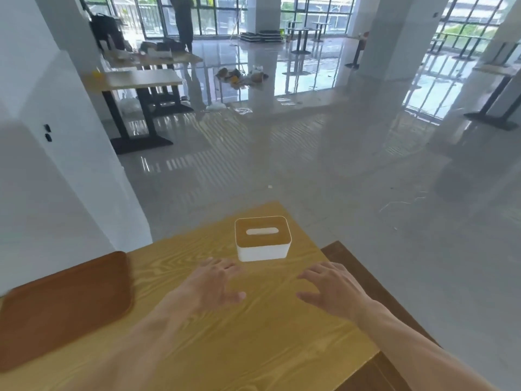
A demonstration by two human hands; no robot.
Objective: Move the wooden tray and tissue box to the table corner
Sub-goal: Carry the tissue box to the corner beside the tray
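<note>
Both hands, left hand [215, 280] and right hand [329, 289], are hovering spread and empty, flanking the box [262, 241] near the desk's [253, 348] far corner; the tray [64, 306] is lying at the left edge.

A table [253, 334] with a yellowish wood-grain top is seen from above, its far corner pointing away from the camera. Near that far corner a tissue box [262, 239] is set upright on the top, white-walled with a wooden lid and a slot in which white tissue is shown. At the left side a dark brown wooden tray [62, 309] is laid flat on the top; its near-left part is cut off by the picture edge, and it appears empty, though blur softens it.
</note>
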